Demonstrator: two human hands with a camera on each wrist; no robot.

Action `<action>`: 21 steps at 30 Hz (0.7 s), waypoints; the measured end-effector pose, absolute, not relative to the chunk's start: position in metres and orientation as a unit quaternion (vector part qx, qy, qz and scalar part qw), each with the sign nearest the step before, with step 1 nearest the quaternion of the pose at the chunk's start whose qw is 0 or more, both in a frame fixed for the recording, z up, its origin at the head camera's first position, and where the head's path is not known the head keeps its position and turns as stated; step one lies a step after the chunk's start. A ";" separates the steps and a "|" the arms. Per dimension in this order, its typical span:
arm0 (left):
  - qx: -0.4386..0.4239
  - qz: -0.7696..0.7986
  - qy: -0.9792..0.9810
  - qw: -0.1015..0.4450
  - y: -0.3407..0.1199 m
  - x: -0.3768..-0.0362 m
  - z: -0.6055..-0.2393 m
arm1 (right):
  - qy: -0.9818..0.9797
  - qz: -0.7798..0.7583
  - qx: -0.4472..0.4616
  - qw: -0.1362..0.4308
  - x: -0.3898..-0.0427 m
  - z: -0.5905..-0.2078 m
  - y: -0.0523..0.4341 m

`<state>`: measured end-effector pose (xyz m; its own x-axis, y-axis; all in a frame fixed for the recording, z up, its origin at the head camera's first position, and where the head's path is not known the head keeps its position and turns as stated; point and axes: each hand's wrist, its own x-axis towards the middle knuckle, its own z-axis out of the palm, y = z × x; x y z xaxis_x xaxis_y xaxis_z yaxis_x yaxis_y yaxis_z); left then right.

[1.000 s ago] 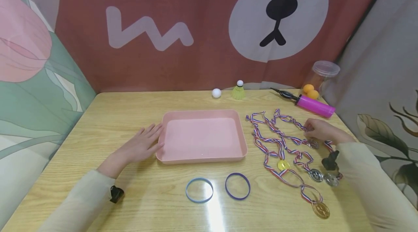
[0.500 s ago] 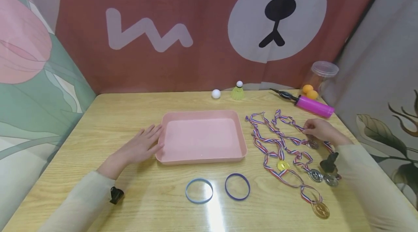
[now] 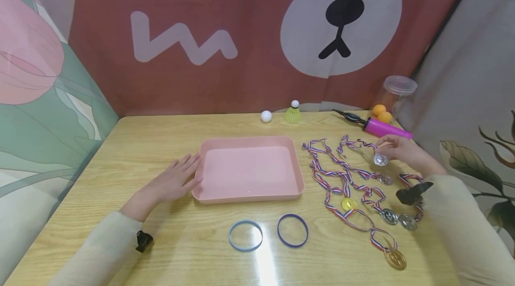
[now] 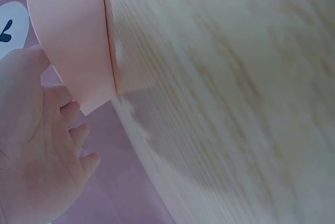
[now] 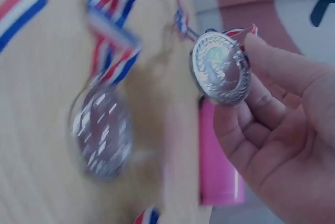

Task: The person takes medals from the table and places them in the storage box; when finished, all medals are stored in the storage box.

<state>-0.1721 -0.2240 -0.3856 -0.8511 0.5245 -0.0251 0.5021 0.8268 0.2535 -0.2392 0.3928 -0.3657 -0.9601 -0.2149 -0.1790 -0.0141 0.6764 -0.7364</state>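
My right hand (image 3: pixel 398 151) pinches a silver medal (image 3: pixel 380 159) (image 5: pixel 220 69) by its edge and holds it just above the table, its striped ribbon (image 3: pixel 354 144) trailing to the left. Several other medals lie below it: a silver one (image 3: pixel 386 179) (image 5: pixel 102 132), a gold one (image 3: pixel 348 204), two silver ones (image 3: pixel 389 216) and a bronze one (image 3: pixel 395 259). My left hand (image 3: pixel 174 181) (image 4: pixel 36 150) lies flat on the table, fingers straight, touching the left wall of the empty pink tray (image 3: pixel 209 194) (image 4: pixel 70 35).
Two rubber bands, light blue (image 3: pixel 245 235) and purple (image 3: pixel 292 230), lie in front of the tray. Along the back edge are a white ball (image 3: pixel 266 116), a shuttlecock (image 3: pixel 293 113), a pink pump (image 3: pixel 386 130) (image 5: pixel 220 161) and a clear jar (image 3: pixel 392 94) with orange balls.
My right hand has lifted a silver medal off the table and moved it up and toward the back. The left hand has not moved.
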 end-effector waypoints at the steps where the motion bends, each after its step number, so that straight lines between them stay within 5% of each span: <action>1: 0.269 0.119 0.954 0.047 -0.224 -0.172 -0.386 | 0.905 -0.402 -0.063 0.126 -0.239 -0.363 0.392; 12: 0.268 0.115 0.955 0.051 -0.225 -0.171 -0.388 | 0.772 -0.625 -0.061 0.092 -0.243 -0.326 0.362; 21: 0.267 0.109 0.956 0.050 -0.223 -0.171 -0.384 | 0.815 -0.574 -0.065 0.043 -0.238 -0.287 0.335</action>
<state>-0.1710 -0.2227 -0.3844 -0.8527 0.5211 -0.0370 0.4994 0.8338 0.2353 -0.2381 0.3354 -0.2868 -0.9879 -0.1548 0.0037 -0.0557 0.3331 -0.9412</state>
